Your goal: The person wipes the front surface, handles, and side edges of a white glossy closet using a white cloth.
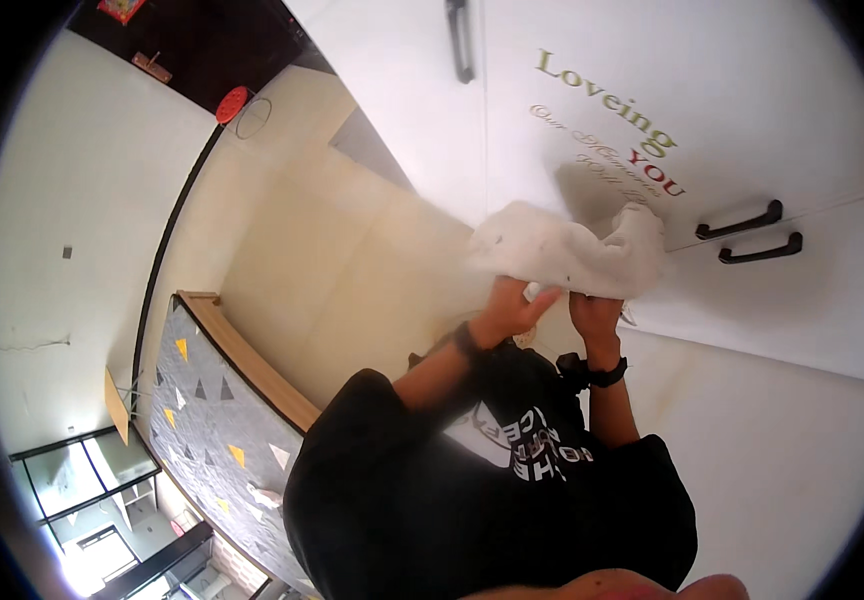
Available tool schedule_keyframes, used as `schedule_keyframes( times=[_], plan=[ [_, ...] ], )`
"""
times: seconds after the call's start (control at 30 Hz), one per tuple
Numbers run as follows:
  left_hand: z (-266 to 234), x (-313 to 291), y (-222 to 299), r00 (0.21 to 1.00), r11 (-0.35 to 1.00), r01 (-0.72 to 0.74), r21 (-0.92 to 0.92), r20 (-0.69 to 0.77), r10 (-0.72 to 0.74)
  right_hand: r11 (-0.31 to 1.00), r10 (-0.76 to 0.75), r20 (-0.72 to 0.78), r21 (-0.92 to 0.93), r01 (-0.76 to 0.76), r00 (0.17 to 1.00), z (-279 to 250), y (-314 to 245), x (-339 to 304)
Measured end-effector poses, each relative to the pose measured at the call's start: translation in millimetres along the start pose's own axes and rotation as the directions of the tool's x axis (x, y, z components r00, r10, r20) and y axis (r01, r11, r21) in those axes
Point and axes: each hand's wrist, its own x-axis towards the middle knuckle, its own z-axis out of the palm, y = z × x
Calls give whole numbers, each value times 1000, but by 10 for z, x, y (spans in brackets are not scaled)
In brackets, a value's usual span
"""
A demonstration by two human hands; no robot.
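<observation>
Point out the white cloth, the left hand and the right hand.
white cloth (pixel 562 250): head view, middle of the bunched fabric.
left hand (pixel 512 308): head view, back of the hand.
right hand (pixel 594 315): head view, back of the hand.

A crumpled white cloth (pixel 567 250), bunched and sagging, is held up against the white wardrobe door.

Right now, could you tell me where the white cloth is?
In the head view, the white cloth is right of centre, held up by the left hand and right hand, in front of the white cabinet doors near two black handles.
</observation>
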Motion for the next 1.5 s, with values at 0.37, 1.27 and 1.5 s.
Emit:
schedule_keyframes(
  times=[0.37, 1.27, 1.5],
  plan=[
    [-716, 13, 181, 964, 991, 110, -79, -233, -126, 590, 406, 15, 759, -274, 914, 393, -434, -155],
    [-263, 254, -28, 987, 983, 116, -141, 130, -98, 492, 746, -177, 797, -352, 642, -119, -148, -473],
    [846, 415, -260, 872, 932, -353, 79, 389, 297, 755, 626, -453, 557, -346, 635, -577, 631, -677]
  ],
)
